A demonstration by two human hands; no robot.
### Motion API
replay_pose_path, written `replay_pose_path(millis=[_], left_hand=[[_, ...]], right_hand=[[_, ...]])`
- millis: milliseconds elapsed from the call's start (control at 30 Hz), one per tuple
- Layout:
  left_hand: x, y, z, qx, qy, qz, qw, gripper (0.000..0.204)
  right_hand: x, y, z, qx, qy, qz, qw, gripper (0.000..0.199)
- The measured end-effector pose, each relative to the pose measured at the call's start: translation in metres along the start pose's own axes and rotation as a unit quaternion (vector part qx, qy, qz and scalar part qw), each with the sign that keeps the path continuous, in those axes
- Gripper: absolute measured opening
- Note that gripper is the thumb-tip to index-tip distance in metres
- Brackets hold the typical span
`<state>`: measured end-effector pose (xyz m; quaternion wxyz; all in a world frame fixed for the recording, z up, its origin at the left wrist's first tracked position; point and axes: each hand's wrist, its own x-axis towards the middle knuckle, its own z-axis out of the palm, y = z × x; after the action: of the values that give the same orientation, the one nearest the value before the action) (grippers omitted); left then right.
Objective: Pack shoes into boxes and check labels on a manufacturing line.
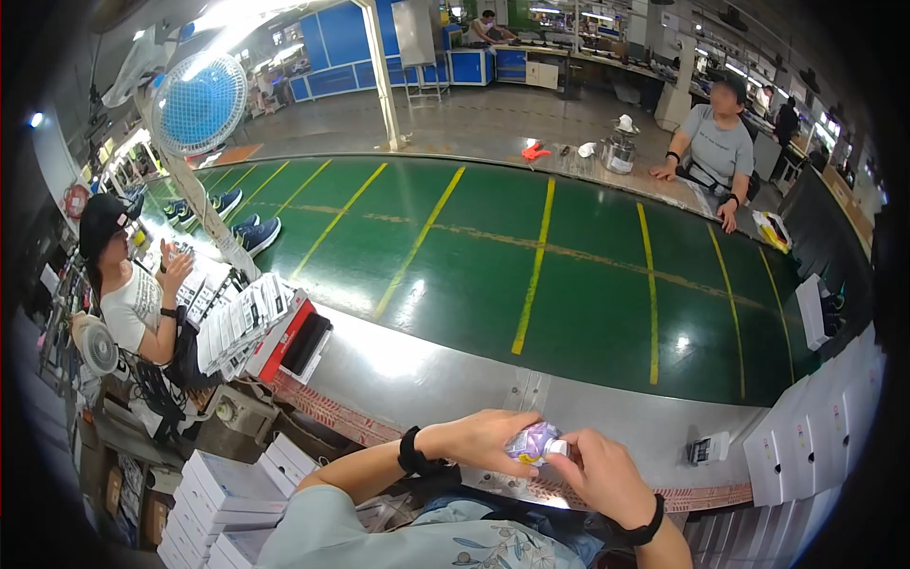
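My left hand is closed round a small purple pouch, shiny and patterned, with some yellow low on it. The pouch is tilted, its white screw cap pointing to the right. On that cap, the thumb and fingers of my right hand are pinched. Both hands are together above the near edge of the metal bench top, in front of my body. A dark band circles each wrist.
Beyond the bench runs a green conveyor belt with yellow lines; dark blue shoes are on its left. White boxes are stacked left, more boxes right. A fan stands left. Co-workers sit at left and far right.
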<state>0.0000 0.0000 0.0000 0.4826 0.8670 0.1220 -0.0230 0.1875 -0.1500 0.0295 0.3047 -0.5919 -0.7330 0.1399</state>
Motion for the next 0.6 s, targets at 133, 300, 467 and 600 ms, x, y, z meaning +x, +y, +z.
replay_pose_path(millis=[133, 300, 467, 600], left_hand=[[0.003, -0.009, 0.015, 0.015, 0.063, 0.036, 0.997, 0.066], [0.006, -0.011, 0.021, -0.036, 0.079, 0.063, 0.994, 0.067], [0.008, -0.012, 0.019, -0.075, 0.066, 0.090, 0.991, 0.064], [0.007, -0.013, 0.021, -0.077, 0.062, 0.070, 0.993, 0.062]], right_hand=[[-0.006, 0.003, 0.014, -0.098, 0.000, 0.095, 0.991, 0.038], [-0.007, -0.002, 0.003, -0.113, 0.003, 0.105, 0.988, 0.042], [-0.005, -0.004, 0.008, 0.043, 0.088, -0.011, 0.995, 0.048], [-0.020, 0.001, 0.023, 0.043, 0.065, 0.052, 0.996, 0.048]])
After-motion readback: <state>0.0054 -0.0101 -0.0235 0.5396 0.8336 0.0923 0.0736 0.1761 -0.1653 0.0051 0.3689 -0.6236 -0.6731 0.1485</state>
